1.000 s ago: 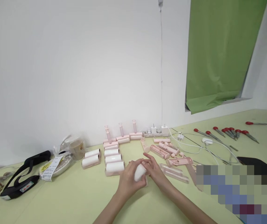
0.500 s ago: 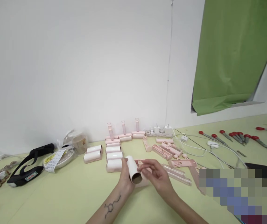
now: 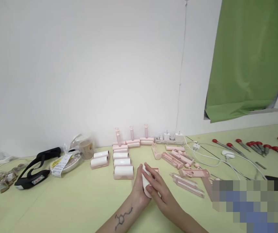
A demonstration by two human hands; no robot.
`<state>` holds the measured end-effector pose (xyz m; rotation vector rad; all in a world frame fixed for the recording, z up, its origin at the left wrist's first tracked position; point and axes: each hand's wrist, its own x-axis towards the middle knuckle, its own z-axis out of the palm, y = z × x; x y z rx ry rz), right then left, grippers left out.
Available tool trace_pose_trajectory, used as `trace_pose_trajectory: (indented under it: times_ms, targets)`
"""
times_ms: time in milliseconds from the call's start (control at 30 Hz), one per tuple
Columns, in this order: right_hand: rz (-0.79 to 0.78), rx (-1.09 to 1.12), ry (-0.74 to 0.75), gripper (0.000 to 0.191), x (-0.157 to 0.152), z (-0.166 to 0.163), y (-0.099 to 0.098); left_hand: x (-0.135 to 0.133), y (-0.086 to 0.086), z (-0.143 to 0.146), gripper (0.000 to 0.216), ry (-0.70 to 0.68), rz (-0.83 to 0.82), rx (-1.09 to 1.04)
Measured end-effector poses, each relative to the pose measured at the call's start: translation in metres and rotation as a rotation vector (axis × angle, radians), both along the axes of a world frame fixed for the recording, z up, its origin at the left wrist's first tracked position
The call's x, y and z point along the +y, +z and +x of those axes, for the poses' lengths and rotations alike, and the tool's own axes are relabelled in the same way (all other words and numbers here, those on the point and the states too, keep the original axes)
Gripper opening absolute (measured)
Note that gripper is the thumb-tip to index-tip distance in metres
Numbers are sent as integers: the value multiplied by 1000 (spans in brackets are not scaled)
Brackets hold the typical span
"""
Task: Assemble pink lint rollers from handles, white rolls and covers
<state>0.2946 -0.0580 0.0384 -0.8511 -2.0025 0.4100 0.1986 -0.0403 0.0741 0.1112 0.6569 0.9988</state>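
A white lint roller refill [image 3: 146, 187] is held tilted between my two hands above the table. My left hand [image 3: 139, 190] supports it from the left, thumb along its side. Across its right side lie the fingers of my right hand [image 3: 162, 194], pressed onto the paper and hiding much of it. Just behind my hands shows part of a pink holder [image 3: 156, 169], mostly covered. To the left, white rolls [image 3: 123, 170] sit in pink holders in a column, with another pair of rolls [image 3: 99, 160] beside them.
Pink lint roller parts [image 3: 194, 172] and clear covers [image 3: 189, 185] lie right, near white cables [image 3: 216, 165] and a power strip [image 3: 169, 141]. Farther right are red-ended tools [image 3: 255, 146]. Left are a black strap [image 3: 33, 171], a wrapped bowl [image 3: 67, 163] and a cup [image 3: 86, 149].
My right hand has gone from picking at the roll's end with its fingertips to lying flat along its side. The roll's open end has turned out of sight. The view has shifted slightly left.
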Motion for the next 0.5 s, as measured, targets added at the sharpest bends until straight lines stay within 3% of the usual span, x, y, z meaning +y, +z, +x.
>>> trace_pose_trajectory:
  times_ms: [233,400,500]
  targets:
    - [126,110,-49,48,-7,-4,3,-6,2,1,25,137,13,-41]
    - [318,-56,31,37,-8,-2,13,-6,3,-7,33,-106,10,-83]
    - [321,-142,85,40,-3,-1,25,2,6,-14,31,-57,58,-107]
